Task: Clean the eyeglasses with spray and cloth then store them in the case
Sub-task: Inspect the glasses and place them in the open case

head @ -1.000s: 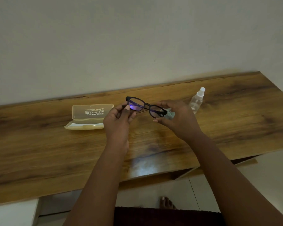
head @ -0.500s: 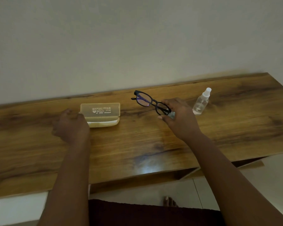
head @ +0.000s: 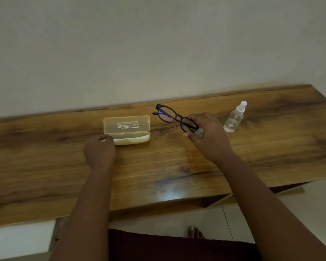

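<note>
Fingers (head: 193, 117) of the right hand (head: 209, 136) pinch one end of the black-framed eyeglasses (head: 175, 118), held tilted above the wooden tabletop (head: 158, 162), with a scrap of pale teal cloth (head: 199, 131) tucked in the same grip. Left of them, the translucent yellow plastic case (head: 127, 129) lies open; the left hand (head: 100, 150), fingers curled, touches its near left corner. A clear spray bottle (head: 234, 118) stands to the right.

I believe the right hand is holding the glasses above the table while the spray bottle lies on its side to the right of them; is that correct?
Not quite: the head view shows the spray bottle standing upright, not lying on its side. The rest holds: the right hand holds the glasses above the table, bottle to their right.
</note>
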